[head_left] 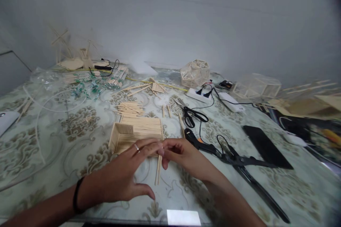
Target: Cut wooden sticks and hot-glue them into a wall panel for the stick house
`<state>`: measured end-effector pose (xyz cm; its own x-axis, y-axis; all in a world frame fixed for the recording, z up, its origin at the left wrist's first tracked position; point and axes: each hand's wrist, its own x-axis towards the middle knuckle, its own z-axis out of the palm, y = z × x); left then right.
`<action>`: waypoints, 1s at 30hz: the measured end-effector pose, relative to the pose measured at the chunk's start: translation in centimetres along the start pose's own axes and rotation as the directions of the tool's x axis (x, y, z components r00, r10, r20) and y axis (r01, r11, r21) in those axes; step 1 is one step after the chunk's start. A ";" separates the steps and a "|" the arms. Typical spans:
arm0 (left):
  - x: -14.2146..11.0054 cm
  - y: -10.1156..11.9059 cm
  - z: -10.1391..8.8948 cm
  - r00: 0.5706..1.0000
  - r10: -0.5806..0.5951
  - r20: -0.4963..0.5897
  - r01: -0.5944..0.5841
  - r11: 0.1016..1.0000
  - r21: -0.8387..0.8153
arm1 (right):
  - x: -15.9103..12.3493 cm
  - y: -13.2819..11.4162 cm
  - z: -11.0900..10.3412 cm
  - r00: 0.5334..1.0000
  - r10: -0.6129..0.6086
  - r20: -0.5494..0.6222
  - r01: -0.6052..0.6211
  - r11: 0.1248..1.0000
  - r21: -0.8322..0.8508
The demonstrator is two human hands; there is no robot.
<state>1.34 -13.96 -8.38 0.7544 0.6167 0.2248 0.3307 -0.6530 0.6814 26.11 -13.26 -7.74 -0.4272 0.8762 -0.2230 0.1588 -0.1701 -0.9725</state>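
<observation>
A small model of thin wooden sticks, with a ribbed floor and low side walls at its left corner, lies in front of me. My left hand reaches over its near edge, fingers stretched out and thumb spread wide. At the model's near right corner, the fingers of my right hand are pinched together and meet the left fingertips. Whatever they pinch is hidden. Two slim wooden sticks run out from beneath the fingertips toward me.
Short sticks are piled behind the model. To the right lie black scissors, a black glue gun with its cord, a dark flat slab and a white power strip. Geometric stick models stand at the back.
</observation>
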 end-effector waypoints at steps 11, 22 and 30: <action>1.0 -1.6 -0.4 0.997 -0.062 -0.038 0.062 0.998 -0.002 | 1.4 0.4 0.1 1.000 -0.009 -0.022 0.012 0.989 0.144; 0.4 -2.2 -0.1 0.999 0.016 -0.037 -0.016 1.000 0.022 | 1.1 1.7 0.6 1.000 0.016 0.012 -0.019 0.973 0.232; 0.2 -2.4 0.2 0.995 0.072 -0.063 -0.066 0.994 0.091 | 1.3 2.0 1.2 0.996 0.077 0.041 -0.086 0.950 0.301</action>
<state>0.80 -12.39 -10.14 0.7390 0.5946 0.3167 0.3303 -0.7295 0.5989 24.80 -13.00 -10.11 -0.4494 0.8415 -0.2999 -0.0807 -0.3726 -0.9245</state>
